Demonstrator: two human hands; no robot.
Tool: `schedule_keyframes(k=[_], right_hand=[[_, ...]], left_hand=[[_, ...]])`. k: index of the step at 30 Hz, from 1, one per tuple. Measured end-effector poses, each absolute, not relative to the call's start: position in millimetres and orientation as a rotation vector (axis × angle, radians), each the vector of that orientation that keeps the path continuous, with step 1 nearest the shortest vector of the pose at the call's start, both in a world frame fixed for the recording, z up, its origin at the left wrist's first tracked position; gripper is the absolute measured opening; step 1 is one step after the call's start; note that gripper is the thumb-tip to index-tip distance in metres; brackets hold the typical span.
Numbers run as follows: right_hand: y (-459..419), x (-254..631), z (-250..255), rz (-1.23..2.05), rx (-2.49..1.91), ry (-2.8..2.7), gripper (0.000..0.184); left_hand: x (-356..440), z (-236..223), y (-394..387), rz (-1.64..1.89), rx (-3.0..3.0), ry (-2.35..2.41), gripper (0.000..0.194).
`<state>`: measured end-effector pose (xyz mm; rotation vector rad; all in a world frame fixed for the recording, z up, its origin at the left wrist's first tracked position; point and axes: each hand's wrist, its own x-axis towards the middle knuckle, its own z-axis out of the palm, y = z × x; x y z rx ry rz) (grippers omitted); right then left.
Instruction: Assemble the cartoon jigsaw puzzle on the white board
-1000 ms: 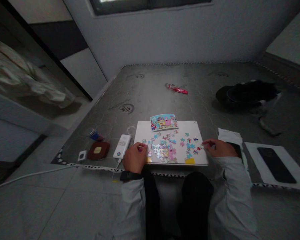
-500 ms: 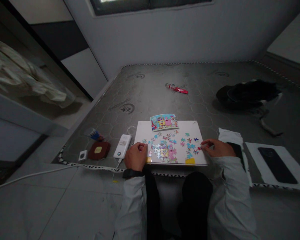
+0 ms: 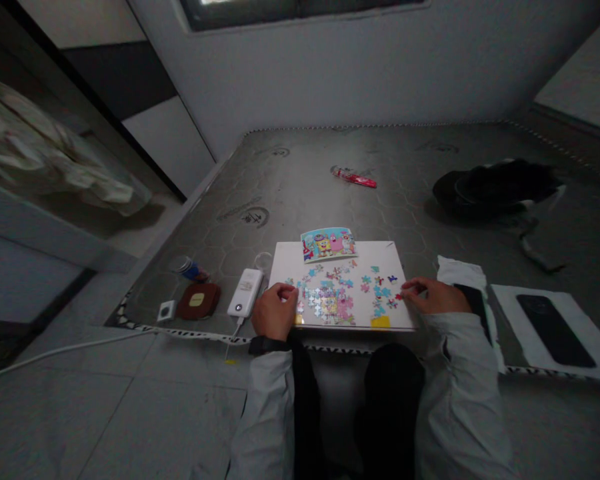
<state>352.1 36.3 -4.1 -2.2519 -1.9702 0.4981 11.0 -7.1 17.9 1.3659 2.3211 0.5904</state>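
Observation:
A partly joined jigsaw puzzle with a cartoon picture lies on a white box. Loose puzzle pieces are scattered on its right side and above the joined part. My left hand is closed in a pinch at the puzzle's left edge; whatever is between its fingertips is hidden. At the box's right edge, my right hand pinches thumb and forefinger together, with a small red puzzle piece at the tips. A picture card of the cartoon characters rests on the far edge of the box.
Left of the box are a white power bank with a cable, a brown case, a small white device and a jar. A phone lies at right. Farther back are a black cap and a red wrapper.
My left hand has shifted slightly right, over the puzzle's left edge. My right hand stays where it was, still pinched beside the red piece.

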Motion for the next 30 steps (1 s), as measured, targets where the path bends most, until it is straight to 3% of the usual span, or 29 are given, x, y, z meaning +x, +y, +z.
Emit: schedule_keyframes(k=[10, 30], right_hand=[[36.1, 349.2, -0.6, 0.539, -2.278, -1.974, 0.030], [34.8, 348.2, -1.5, 0.522, -2.272, -1.932, 0.026]], left_hand=[[13.4, 3.8, -5.5, 0.785, 1.425, 2.376, 0.013], [15.9, 4.4, 1.6, 0.874, 1.315, 2.420, 0.016]])
